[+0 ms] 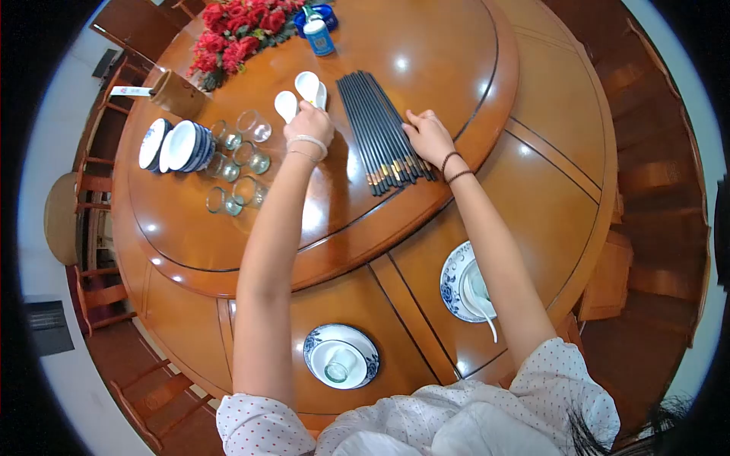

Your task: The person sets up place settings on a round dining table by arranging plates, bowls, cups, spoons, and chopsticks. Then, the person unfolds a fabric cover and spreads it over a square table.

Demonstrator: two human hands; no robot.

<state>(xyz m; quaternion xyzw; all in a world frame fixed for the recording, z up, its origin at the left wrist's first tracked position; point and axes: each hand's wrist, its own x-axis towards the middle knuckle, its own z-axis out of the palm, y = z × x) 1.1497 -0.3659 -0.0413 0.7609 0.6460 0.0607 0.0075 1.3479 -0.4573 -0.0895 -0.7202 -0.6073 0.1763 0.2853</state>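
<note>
My left hand (309, 131) is closed in a pinch at the handle end of white soup spoons. One spoon (307, 83) lies just beyond the fingers, and another spoon (286, 106) is to their left. A third is partly hidden behind the hand. My right hand (430, 140) rests at the right edge of a row of black chopsticks (376, 125) with gold bands near their lower ends. Its curled fingers and thumb touch the outermost chopsticks; how many they grip is hidden.
Several glasses (253, 125) and stacked bowls (182, 144) stand left on the turntable (334, 258), near a brown holder (176, 94). Red flowers (236, 34) and a blue-labelled container (318, 38) are behind. Two place settings hold a near plate (310, 352) and a right plate (452, 289).
</note>
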